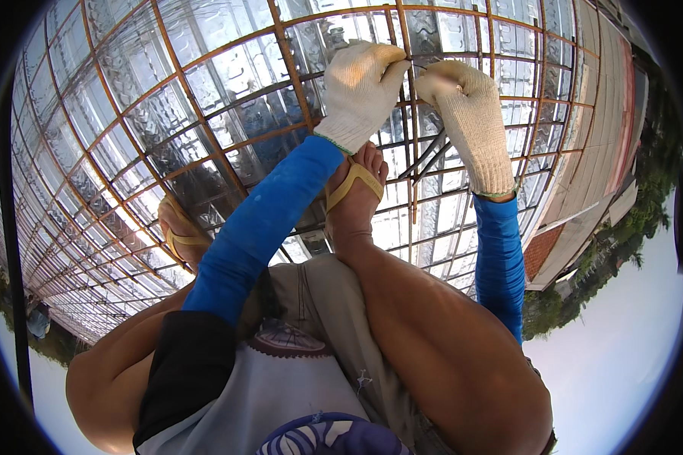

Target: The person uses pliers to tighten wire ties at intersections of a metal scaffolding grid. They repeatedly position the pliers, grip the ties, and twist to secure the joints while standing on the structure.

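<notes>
My left hand (363, 87), in an off-white knit glove, is closed in a pinch beside a crossing of rusty steel bars. Just right of the same upright bar (407, 114), my right hand (467, 102) wears a matching glove, with thumb and fingers pressed together. A thin dark wire-like line (420, 67) shows between the fingertips at the crossing. What lies inside either pinch is too small to make out. Below the hands, several dark thin strips (430, 155) lie slantwise over the mesh. The rebar mesh (228, 144) spreads over shiny, silvery ribbed sheeting (155, 114).
My feet, in tan sandals (357, 182), stand on the mesh close below my left hand. My bent knees flank the work. A plank-like surface (584, 163) borders the mesh on the right, with trees (645, 197) beyond. A dark pole (11, 227) runs along the left rim.
</notes>
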The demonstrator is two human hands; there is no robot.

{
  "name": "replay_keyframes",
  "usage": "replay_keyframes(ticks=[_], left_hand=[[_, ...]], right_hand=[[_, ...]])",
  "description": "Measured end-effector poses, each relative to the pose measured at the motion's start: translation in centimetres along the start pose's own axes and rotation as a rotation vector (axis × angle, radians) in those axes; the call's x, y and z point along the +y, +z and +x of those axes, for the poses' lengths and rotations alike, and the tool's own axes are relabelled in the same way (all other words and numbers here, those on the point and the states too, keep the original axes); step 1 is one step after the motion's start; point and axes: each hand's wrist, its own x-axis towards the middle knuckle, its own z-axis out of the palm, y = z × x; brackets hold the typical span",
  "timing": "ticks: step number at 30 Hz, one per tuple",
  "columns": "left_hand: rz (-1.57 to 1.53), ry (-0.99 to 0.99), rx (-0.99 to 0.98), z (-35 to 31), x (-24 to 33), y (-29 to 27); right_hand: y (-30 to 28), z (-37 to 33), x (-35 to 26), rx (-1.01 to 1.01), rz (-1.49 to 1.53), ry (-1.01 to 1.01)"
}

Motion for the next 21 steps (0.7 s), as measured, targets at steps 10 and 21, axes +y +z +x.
replay_keyframes(ticks=[10, 21], left_hand=[[0.095, 0.199, 0.087, -0.7, 0.5, -0.2], [0.024, 0.113, -0.075, 0.5, 0.8, 0.1]], right_hand=[[-0.1, -1.1, -0.4, -0.012, -0.04, -0.108], [-3.6, 4.6, -2.0, -0.016, -0.922, -0.858]])
